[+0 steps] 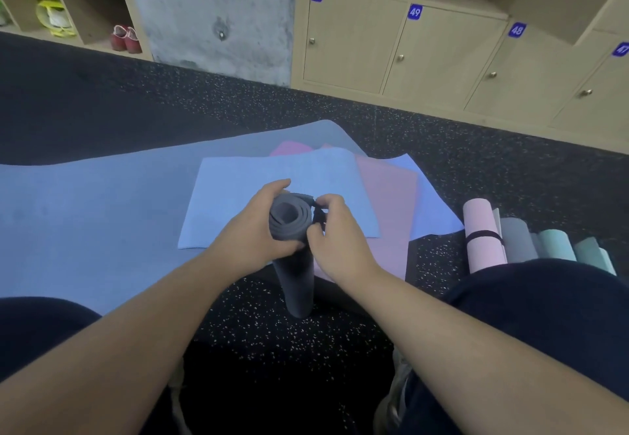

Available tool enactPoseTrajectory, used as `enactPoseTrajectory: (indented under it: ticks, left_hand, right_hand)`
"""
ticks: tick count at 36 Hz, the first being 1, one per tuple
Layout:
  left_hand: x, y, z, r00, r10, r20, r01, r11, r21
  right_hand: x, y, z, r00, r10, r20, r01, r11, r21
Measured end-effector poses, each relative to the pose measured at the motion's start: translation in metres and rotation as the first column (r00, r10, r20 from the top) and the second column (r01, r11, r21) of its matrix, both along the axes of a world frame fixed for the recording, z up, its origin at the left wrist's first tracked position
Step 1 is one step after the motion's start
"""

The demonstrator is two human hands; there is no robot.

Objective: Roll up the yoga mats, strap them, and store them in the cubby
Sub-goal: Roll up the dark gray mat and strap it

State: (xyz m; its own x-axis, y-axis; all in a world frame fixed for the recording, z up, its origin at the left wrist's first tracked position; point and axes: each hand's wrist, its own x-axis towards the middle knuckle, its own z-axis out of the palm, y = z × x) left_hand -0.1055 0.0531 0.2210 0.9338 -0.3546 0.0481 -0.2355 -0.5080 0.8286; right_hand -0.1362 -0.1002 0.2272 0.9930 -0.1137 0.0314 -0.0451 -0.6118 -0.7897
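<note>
From the head camera, open wooden cubbies [64,8] stand at the upper left: one holds a yellow-green bag [54,17], the next a pair of red shoes [125,38]. To the right of a rough concrete pillar [211,15] runs a bank of pale wooden lockers [442,49] with small metal knobs and blue number tags 50, 49, 48; one upper locker door hangs open.

The floor [272,339] is black speckled rubber. On it lie flat mats: a large blue one [85,209], a smaller light blue one [258,175] on top, and a pink one [388,196] beneath its right side.

A dark grey rolled mat [292,264] stands on end between the person's knees, its spiral top showing. The left hand [253,230] wraps round the roll's upper part. The right hand [335,240] pinches a black strap [318,215] at the roll's right side.

At right, rolled mats lie side by side: a pink roll [481,230] banded by a black strap, then grey and teal rolls [544,244].
</note>
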Motion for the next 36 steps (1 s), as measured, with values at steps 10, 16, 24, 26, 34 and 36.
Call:
enactPoseTrajectory:
  ticks: [10,16,24,26,34,36]
  left_hand:
    - [0.0,-0.009,-0.014,0.993,0.098,-0.07,-0.106,0.987,-0.122]
    - [0.002,-0.009,-0.02,0.994,0.104,-0.04,-0.109,0.986,-0.13]
    - [0.005,-0.013,-0.026,0.993,0.101,-0.057,-0.11,0.977,-0.184]
    - [0.007,-0.013,-0.027,0.995,0.083,-0.052,-0.091,0.982,-0.164]
    - [0.004,-0.011,-0.023,0.998,0.052,-0.03,-0.055,0.994,-0.096]
    - [0.002,-0.011,-0.023,0.998,0.048,-0.04,-0.052,0.994,-0.101]
  right_hand:
    - [-0.003,0.005,-0.014,0.994,-0.104,-0.01,0.103,0.955,0.279]
    - [0.0,0.005,-0.026,0.99,-0.094,0.105,0.073,0.979,0.188]
    - [0.001,-0.006,-0.022,0.986,-0.033,0.166,0.025,0.999,0.047]
    - [0.003,-0.012,-0.019,0.997,-0.011,0.078,0.013,1.0,-0.026]
    - [0.003,-0.027,-0.019,0.999,-0.009,-0.036,-0.006,0.919,-0.395]
    - [0.001,-0.026,-0.023,0.998,0.001,-0.056,-0.023,0.923,-0.384]
